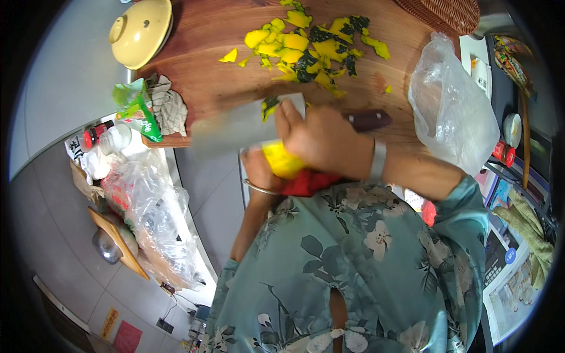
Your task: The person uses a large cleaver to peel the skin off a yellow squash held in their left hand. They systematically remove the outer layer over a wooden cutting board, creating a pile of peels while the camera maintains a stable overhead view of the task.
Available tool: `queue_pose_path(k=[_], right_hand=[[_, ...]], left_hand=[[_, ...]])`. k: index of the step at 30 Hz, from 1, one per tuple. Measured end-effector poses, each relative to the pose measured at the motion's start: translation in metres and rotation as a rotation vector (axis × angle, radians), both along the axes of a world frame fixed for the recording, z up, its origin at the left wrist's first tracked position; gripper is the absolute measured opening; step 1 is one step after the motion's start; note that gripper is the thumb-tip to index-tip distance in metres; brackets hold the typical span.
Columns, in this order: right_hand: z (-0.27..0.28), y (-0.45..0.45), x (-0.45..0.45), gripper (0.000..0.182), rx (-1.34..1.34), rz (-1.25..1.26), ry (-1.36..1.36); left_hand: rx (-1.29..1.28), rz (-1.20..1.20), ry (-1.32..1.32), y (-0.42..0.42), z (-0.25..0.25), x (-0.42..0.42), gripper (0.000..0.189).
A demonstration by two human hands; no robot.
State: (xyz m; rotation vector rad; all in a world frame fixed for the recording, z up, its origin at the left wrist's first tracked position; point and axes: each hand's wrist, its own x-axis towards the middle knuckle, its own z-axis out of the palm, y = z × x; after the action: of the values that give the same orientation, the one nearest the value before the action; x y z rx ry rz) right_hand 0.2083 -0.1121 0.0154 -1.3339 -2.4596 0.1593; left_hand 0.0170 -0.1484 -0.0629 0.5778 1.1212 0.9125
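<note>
A yellow piece of pumpkin (282, 159) is in my left hand (260, 170), close to my body at the front edge of the wooden table (198, 84). My right hand (324, 139) grips a wide-bladed cleaver (242, 125), blurred by motion, its blade pointing left above the pumpkin. A bit of dark green peel (268, 108) is on the blade near my fingers. The cleaver's dark riveted handle (368, 120) sticks out right of my hand. Pumpkin peelings (304, 48), yellow and dark green, lie scattered at the table's far side.
A yellow lidded bowl (143, 31) stands at the far left, with a checked cloth (167, 106) and a green packet (139, 110) nearer. At the right are a clear plastic bag (450, 106) and a wicker basket (446, 13). More plastic bags (159, 220) lie on a white surface at the lower left.
</note>
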Motion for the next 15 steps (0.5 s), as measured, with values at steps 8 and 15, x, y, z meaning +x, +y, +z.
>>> queue_pose_path(k=[8, 15], right_hand=[[0.03, 0.002, 0.038, 0.026, -0.181, -0.004, -0.005], [0.038, -0.029, 0.046, 0.053, -0.379, 0.065, -0.148]], left_hand=[[-0.402, 0.213, -0.328, 0.022, 0.016, 0.016, 0.044], [-0.4, 0.123, -0.399, -0.006, -0.02, -0.012, 0.05]])
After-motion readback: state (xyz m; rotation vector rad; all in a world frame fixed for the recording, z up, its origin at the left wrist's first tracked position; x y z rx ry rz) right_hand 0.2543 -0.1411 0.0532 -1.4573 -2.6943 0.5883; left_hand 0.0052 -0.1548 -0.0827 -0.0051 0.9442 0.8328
